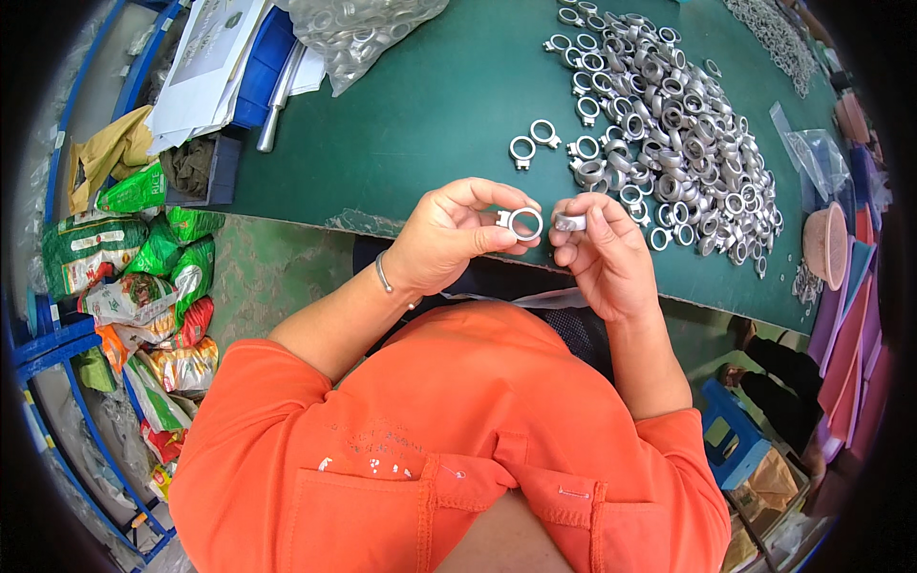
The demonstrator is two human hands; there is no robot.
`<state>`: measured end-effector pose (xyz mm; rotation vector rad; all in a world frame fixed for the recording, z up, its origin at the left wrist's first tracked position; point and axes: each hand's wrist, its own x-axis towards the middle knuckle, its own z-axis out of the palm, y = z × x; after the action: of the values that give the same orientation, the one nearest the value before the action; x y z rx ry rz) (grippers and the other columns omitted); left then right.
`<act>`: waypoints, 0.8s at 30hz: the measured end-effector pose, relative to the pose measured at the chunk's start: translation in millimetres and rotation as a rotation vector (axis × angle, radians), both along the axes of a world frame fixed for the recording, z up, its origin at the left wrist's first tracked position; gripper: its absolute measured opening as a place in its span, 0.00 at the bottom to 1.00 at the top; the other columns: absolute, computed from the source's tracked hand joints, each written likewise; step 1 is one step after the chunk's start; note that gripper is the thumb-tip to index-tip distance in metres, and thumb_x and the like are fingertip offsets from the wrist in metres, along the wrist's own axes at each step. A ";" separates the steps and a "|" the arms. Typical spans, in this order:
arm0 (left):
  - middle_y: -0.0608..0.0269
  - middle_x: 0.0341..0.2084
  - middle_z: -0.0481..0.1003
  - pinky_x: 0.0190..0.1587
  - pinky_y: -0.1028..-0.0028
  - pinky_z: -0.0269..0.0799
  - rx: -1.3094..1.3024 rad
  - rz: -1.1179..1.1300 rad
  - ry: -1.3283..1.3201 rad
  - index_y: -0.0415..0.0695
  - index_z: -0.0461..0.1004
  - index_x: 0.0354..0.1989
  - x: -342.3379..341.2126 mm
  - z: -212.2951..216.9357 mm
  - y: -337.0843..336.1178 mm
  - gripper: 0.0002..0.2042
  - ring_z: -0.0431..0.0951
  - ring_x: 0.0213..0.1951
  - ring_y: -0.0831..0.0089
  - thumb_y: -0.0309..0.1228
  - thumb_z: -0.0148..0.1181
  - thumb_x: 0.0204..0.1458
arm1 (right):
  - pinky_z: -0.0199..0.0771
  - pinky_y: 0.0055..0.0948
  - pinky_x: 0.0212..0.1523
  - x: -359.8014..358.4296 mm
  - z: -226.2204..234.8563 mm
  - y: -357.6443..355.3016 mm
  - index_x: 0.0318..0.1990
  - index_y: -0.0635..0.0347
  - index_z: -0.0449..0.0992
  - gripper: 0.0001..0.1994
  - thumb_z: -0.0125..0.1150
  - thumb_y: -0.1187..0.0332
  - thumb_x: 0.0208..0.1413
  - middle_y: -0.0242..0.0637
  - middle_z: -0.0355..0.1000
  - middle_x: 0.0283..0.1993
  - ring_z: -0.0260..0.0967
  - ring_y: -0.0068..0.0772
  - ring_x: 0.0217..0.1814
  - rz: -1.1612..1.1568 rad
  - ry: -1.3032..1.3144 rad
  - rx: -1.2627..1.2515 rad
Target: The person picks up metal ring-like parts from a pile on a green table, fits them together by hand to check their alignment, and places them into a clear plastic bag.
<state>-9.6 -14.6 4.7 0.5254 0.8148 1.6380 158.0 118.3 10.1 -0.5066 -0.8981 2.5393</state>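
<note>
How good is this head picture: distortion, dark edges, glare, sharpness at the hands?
Head view, rim: fisheye bending bows the blue shelf frame, and corners go black; head view, top: pale glare on the clear plastic bag; head view, centre: the left hand and its metal ring look well lit and fairly sharp.

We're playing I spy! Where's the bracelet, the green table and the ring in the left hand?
Bracelet (383, 273): head view, its curved band.
Green table (420, 119): head view, its top.
Ring (503, 219): head view, its small tab.

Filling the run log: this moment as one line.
left hand: holds metal ring | right hand: holds grey piece | ring pile: on green table | two loose rings: left of pile
</note>
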 end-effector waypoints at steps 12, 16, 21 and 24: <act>0.59 0.39 0.78 0.48 0.69 0.78 -0.126 0.004 0.173 0.33 0.73 0.47 1.0 7.8 -2.2 0.13 0.79 0.42 0.70 0.18 0.62 0.52 | 0.82 0.26 0.34 -1.8 -12.1 -4.2 0.44 0.65 0.70 0.12 0.49 0.63 0.67 0.41 0.73 0.40 0.76 0.31 0.37 0.123 0.093 -0.224; 0.62 0.39 0.76 0.46 0.74 0.77 -0.144 0.044 0.213 0.35 0.75 0.48 1.4 5.7 -1.0 0.13 0.78 0.40 0.76 0.21 0.61 0.54 | 0.82 0.28 0.40 0.3 1.0 -12.9 0.44 0.64 0.70 0.06 0.55 0.75 0.62 0.41 0.72 0.43 0.75 0.31 0.42 0.058 -0.004 0.056; 0.56 0.47 0.71 0.44 0.73 0.78 -0.162 0.137 0.503 0.34 0.74 0.48 -3.4 4.4 -1.6 0.13 0.79 0.40 0.70 0.18 0.60 0.54 | 0.74 0.31 0.38 9.7 8.0 -24.2 0.35 0.62 0.74 0.09 0.65 0.82 0.46 0.40 0.69 0.41 0.71 0.40 0.39 0.035 -0.118 1.367; 0.59 0.48 0.68 0.45 0.75 0.77 -0.100 0.241 0.633 0.34 0.73 0.48 0.4 1.8 0.6 0.14 0.77 0.41 0.72 0.16 0.59 0.53 | 0.73 0.33 0.37 11.9 2.4 -29.8 0.35 0.62 0.74 0.08 0.66 0.78 0.47 0.41 0.69 0.39 0.70 0.42 0.37 0.049 -0.121 1.540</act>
<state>-9.2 -13.9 6.5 0.9236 1.4632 1.6497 169.9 88.6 12.5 -0.0924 -2.4097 1.1582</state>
